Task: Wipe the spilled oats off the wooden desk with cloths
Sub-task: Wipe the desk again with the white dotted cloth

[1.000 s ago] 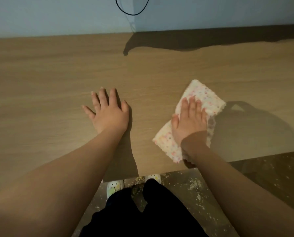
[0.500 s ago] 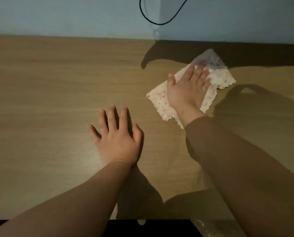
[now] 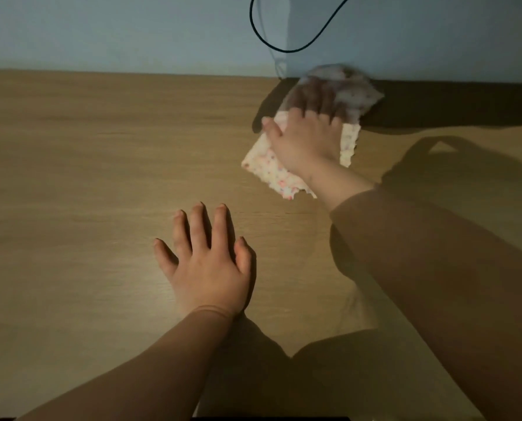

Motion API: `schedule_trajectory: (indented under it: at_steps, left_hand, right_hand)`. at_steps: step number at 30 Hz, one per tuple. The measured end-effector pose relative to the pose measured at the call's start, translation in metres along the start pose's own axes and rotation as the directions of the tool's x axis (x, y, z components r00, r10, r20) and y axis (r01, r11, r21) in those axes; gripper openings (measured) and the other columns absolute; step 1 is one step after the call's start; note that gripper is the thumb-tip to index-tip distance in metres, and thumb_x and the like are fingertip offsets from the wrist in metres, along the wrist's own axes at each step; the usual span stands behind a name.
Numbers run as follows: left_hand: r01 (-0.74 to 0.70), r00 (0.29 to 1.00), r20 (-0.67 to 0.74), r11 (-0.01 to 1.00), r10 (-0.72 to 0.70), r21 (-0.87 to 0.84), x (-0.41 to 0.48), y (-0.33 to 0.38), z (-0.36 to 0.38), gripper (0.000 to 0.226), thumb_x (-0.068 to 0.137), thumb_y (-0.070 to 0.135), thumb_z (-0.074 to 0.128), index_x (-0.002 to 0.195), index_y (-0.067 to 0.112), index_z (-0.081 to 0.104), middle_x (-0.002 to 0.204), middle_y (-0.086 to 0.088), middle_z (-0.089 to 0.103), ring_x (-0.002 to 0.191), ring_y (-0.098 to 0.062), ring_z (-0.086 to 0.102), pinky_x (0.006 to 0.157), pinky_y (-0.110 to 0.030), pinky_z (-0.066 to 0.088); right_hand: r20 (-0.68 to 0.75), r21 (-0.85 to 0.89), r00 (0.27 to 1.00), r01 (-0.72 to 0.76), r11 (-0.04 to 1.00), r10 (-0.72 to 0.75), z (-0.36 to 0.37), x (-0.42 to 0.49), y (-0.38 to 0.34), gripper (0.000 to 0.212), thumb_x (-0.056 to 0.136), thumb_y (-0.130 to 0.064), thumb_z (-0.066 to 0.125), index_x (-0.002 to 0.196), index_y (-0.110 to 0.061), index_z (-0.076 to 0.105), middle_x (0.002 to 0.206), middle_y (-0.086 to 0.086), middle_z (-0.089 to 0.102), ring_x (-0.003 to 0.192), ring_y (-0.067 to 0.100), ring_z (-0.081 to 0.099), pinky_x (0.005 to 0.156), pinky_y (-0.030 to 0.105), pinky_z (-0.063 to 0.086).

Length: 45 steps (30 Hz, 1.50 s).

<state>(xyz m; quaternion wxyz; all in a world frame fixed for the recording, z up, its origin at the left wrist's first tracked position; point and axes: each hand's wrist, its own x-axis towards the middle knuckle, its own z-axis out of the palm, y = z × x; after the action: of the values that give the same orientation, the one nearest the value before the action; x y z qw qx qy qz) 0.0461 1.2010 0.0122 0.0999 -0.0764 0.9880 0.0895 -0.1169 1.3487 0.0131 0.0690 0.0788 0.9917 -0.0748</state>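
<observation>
A white cloth with small coloured dots (image 3: pixel 265 168) lies flat on the wooden desk (image 3: pixel 86 165), its far end reaching the back edge by the wall. My right hand (image 3: pixel 306 135) presses on it with straight fingers; the fingertips and the cloth's far part lie in dark shadow. Nearer to me, my left hand (image 3: pixel 206 262) rests flat on the bare desk with fingers spread, holding nothing. No oats show on the desk surface in this view.
A pale blue wall (image 3: pixel 116 31) rises at the desk's back edge. A black cable (image 3: pixel 284 50) hangs in a loop against it above the cloth. Dark shadows cover the desk's far right.
My right hand has pushed the cloth away from me, from near the front edge to the back edge by the wall. The left hand stays flat on the desk.
</observation>
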Motion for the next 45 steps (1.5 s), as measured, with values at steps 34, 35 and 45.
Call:
schedule_trajectory:
  at_steps: [34, 35, 45]
  left_hand:
    - [-0.058, 0.995, -0.082, 0.997, 0.054, -0.046, -0.003, -0.003, -0.002, 0.047, 0.098, 0.028, 0.028, 0.144, 0.027, 0.028, 0.156, -0.004, 0.017, 0.145, -0.025, 0.003, 0.114, -0.057, 0.000]
    - [-0.062, 0.994, -0.098, 0.997, 0.056, -0.054, -0.003, -0.004, -0.002, 0.046, 0.097, 0.028, 0.029, 0.143, 0.026, 0.032, 0.155, -0.004, 0.021, 0.145, -0.025, 0.006, 0.114, -0.057, 0.001]
    - [-0.517, 0.845, -0.093, 0.848, 0.527, 0.113, -0.024, 0.006, 0.002, 0.041, 0.098, 0.017, 0.030, 0.136, 0.014, 0.046, 0.144, -0.015, 0.042, 0.138, -0.032, 0.031, 0.111, -0.050, 0.021]
  right_hand:
    - [0.039, -0.026, 0.963, 0.267, 0.963, -0.266, 0.037, -0.233, 0.033, 0.057, 0.098, -0.045, 0.011, 0.148, -0.021, -0.001, 0.156, 0.002, -0.008, 0.142, 0.024, -0.013, 0.115, 0.047, -0.008]
    - [0.046, -0.025, 0.933, 0.357, 0.934, -0.356, 0.040, -0.252, 0.030, 0.057, 0.098, -0.046, 0.014, 0.149, -0.022, 0.005, 0.156, 0.001, -0.002, 0.143, 0.023, -0.008, 0.115, 0.046, -0.007]
    - [0.012, -0.049, 0.982, -0.186, 0.981, 0.187, 0.019, -0.251, 0.145, 0.058, 0.097, -0.047, 0.009, 0.150, -0.023, 0.001, 0.157, 0.004, -0.004, 0.143, 0.025, -0.007, 0.115, 0.046, -0.003]
